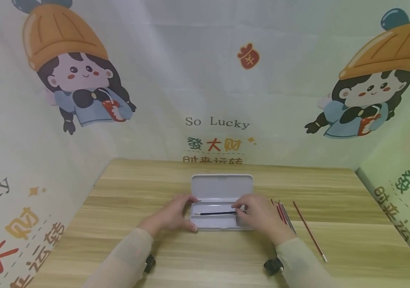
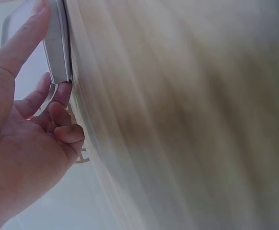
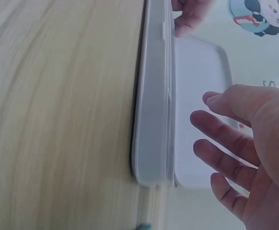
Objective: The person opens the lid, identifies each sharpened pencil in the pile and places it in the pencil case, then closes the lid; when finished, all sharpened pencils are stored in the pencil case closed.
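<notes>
White pencil case, lid raised, is set centrally near the tabletop's far edge; its left end is gripped by the left hand, thumb at near left corner. Black pencil is laid inside. Right end is overhung by the right hand, fingers apart. Pencil bunch is placed rightward, then reddish pencil, slanted toward the near right corner.
</notes>
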Motion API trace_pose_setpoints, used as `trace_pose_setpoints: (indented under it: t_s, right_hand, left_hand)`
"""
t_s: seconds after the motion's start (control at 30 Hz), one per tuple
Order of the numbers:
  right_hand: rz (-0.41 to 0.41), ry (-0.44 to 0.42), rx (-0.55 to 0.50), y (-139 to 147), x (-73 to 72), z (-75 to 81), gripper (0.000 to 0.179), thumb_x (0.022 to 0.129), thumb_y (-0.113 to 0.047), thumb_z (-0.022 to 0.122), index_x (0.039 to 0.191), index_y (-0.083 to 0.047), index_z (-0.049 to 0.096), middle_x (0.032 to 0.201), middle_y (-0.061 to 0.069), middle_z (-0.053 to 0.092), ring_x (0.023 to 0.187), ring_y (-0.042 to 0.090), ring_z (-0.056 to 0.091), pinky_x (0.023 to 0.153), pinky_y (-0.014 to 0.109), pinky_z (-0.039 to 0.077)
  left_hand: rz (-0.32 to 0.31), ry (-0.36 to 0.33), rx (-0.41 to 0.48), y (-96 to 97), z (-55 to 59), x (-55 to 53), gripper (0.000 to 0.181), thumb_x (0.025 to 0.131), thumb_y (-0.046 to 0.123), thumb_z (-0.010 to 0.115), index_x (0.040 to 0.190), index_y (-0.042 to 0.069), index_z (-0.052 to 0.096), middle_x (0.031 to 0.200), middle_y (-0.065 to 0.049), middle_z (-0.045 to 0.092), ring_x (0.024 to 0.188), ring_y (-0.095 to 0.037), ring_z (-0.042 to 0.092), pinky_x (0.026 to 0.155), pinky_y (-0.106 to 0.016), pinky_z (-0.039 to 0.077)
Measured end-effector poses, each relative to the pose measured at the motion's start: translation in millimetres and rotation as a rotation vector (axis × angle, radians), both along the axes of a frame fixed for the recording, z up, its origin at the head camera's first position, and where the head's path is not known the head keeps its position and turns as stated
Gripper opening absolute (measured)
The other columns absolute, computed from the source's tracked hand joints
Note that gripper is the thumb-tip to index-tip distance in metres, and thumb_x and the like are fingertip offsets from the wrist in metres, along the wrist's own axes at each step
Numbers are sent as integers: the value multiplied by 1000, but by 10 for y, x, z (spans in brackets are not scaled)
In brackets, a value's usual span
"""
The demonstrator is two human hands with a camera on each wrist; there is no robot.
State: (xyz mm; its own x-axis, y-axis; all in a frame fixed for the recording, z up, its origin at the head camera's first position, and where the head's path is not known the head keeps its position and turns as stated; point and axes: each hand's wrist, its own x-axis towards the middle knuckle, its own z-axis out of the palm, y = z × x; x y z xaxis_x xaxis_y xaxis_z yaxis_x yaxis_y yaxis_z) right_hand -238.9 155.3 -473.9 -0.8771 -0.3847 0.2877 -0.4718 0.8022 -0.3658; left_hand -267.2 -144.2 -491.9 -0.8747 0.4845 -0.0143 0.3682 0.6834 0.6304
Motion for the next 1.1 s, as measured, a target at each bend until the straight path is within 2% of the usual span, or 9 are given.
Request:
trace_pose_setpoints:
  t_s: [0.13, 0.3, 0.43, 0.53, 0.63, 0.73, 0.97, 1.1]
  right_hand:
    - [-31, -18, -8, 130, 23, -24, 12, 88, -14, 76, 98, -19, 81, 100, -3, 76, 79, 7, 62, 67, 24, 52]
    - [-27, -68, -48, 318, 27, -62, 15, 89, -11, 75, 102, -16, 80, 103, 0, 76, 79, 5, 60, 69, 22, 52]
    - [-24, -95, -90, 467, 36, -35, 16, 89, -8, 74, 103, -11, 79, 101, 3, 76, 75, 6, 58, 64, 21, 51]
    - [-43, -80, -75, 565, 56, -13, 14, 90, -9, 74, 102, -11, 79, 99, 3, 76, 75, 10, 61, 65, 26, 54]
    - [-74, -61, -44, 658, 82, -24, 14, 89, -11, 75, 103, -13, 80, 104, 4, 78, 87, 18, 69, 78, 39, 61]
    - [-83, -67, -45, 750, 97, -53, 15, 89, -10, 76, 104, -12, 79, 110, 7, 78, 97, 25, 72, 88, 49, 60]
    - [-114, -105, -51, 936, 142, -64, 16, 89, -9, 75, 104, -10, 79, 112, 12, 77, 105, 34, 72, 95, 56, 58]
    - [-135, -131, -61, 1023, 170, -53, 19, 88, -8, 74, 106, -9, 79, 115, 14, 76, 101, 32, 72, 91, 55, 59]
  left_hand:
    - [-3, 2, 1, 7, 5, -14, 87, 64, 29, 98, 137, 4, 57, 138, -18, 61, 133, -37, 52, 119, -54, 39]
    - [6, -8, 2, 6, 19, -13, 88, 63, 28, 98, 137, 4, 56, 138, -18, 60, 133, -38, 51, 120, -55, 38]
    - [13, -15, 4, 5, 27, -18, 88, 63, 27, 98, 136, 4, 56, 138, -17, 60, 134, -38, 51, 120, -55, 38]
    - [10, -8, 0, 4, 31, -23, 87, 63, 27, 99, 136, 4, 56, 138, -17, 60, 134, -38, 51, 120, -55, 38]
    - [5, -4, -5, 6, 35, -25, 87, 63, 26, 99, 135, 3, 56, 137, -18, 60, 133, -38, 51, 120, -56, 38]
    - [-2, -2, -5, 13, 39, -23, 87, 63, 26, 98, 135, 2, 56, 137, -19, 60, 133, -39, 51, 120, -56, 38]
    - [5, -9, 7, 27, 46, -7, 87, 62, 25, 99, 135, 3, 56, 137, -18, 60, 133, -39, 51, 120, -56, 37]
    - [12, -13, 16, 28, 43, -4, 86, 62, 23, 99, 134, 2, 57, 135, -18, 60, 133, -40, 51, 120, -57, 37]
